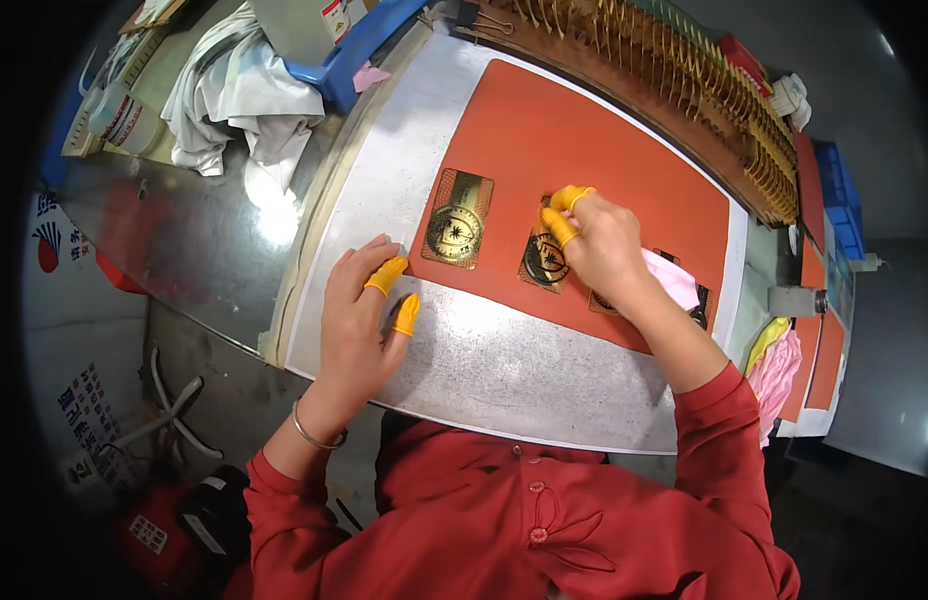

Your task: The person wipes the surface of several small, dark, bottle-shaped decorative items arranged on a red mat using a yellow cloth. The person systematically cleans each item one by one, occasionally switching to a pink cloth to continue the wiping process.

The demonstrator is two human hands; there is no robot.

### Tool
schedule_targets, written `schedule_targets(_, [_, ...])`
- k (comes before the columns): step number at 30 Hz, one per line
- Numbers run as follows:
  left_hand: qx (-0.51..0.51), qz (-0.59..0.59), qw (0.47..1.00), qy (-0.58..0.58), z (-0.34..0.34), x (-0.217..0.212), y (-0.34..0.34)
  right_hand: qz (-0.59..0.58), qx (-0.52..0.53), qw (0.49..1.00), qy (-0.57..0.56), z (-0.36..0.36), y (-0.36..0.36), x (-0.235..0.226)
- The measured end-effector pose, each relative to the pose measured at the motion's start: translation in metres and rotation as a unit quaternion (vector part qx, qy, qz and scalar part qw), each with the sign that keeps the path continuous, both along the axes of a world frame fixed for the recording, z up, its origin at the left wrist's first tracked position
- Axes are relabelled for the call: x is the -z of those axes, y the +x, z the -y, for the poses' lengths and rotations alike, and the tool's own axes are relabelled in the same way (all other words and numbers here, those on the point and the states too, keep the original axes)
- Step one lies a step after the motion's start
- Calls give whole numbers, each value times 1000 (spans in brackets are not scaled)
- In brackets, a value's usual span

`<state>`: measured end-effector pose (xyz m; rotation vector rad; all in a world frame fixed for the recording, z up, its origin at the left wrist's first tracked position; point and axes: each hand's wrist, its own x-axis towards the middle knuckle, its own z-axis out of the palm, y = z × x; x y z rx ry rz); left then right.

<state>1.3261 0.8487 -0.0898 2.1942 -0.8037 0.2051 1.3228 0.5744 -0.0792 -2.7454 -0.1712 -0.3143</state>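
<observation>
My right hand [599,245], with yellow finger cots, holds a pink cloth [674,278] and presses its fingertips on a gold-patterned dark plate [542,262] lying on an orange mat [584,160]. A second gold plate [458,218] lies to its left on the mat, untouched. A third plate [698,302] is mostly hidden under my right wrist and the cloth. My left hand [362,315], also with yellow cots on thumb and forefinger, rests flat on the silver metal sheet [504,370] at the mat's lower left corner, holding nothing.
A wooden rack of gold hooks [684,75] runs along the far edge. White cloths [244,100] and a blue tray [349,55] lie at upper left. Pink and yellow rags [776,365] and more orange mats [829,350] are at the right.
</observation>
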Motion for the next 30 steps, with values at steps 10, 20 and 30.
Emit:
schedule_targets(10, [-1,-10,1000,-6,0,1,-2,30,-95,994,-36,-8,-12,5])
schedule_targets(20, [-9,-7,1000,-3,-2,-1,-3,29,-100,993,-48,-6,-12,4])
schedule_targets(30, [-9,-4,1000,-2,-3,3,-5,22,-91,994,-61,2,2,0])
